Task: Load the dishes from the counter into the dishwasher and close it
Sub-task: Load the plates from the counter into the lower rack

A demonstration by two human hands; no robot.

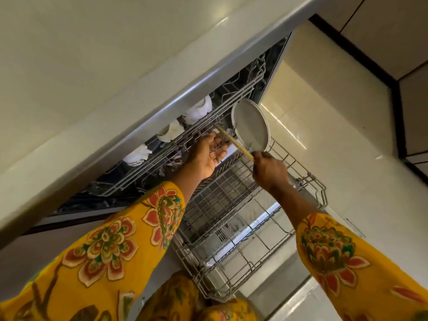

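Note:
The dishwasher stands open under the counter, its lower rack (234,269) pulled out over the door. A grey plate (251,126) stands on edge at the far end of that rack. The upper rack (162,156) holds three white cups, one of them (199,110) at its right end. My right hand (269,170) grips the near end of a thin wooden utensil (234,142) that points toward the upper rack. My left hand (208,154) reaches palm up to the upper rack's front edge, fingers straight beside the utensil's far end.
The pale counter (92,66) overhangs the dishwasher. A cutlery basket (222,195) sits in the lower rack below my hands. Light tiled floor (347,140) lies to the right, with a dark skirting (398,107) along the wall.

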